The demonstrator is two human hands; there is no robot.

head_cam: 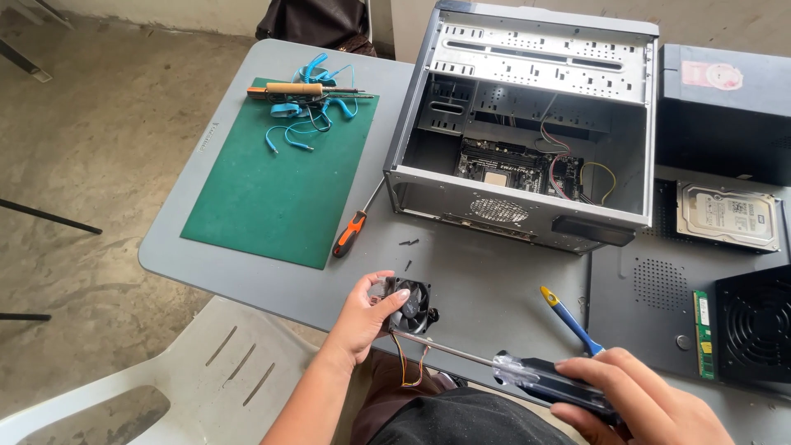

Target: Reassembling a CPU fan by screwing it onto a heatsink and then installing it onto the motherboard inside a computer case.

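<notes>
My left hand [364, 317] grips a small black cooling fan with a finned heatsink [409, 305] at the near edge of the grey table [214, 264]; thin coloured wires dangle from it. My right hand [638, 400] is closed on a long screwdriver [527, 375] with a clear and black handle. Its metal shaft points left, and the tip touches the fan's lower edge. Behind them stands an open computer case [527, 124] with a motherboard inside.
An orange-handled screwdriver [353, 229] lies by a green mat [280, 177] carrying blue cables and a soldering iron [301, 91]. A blue and yellow screwdriver [570, 320], loose screws [408, 243], a hard drive [729, 216], a memory stick [703, 334] and a power supply [754, 325] sit to the right. A white chair [165, 371] stands lower left.
</notes>
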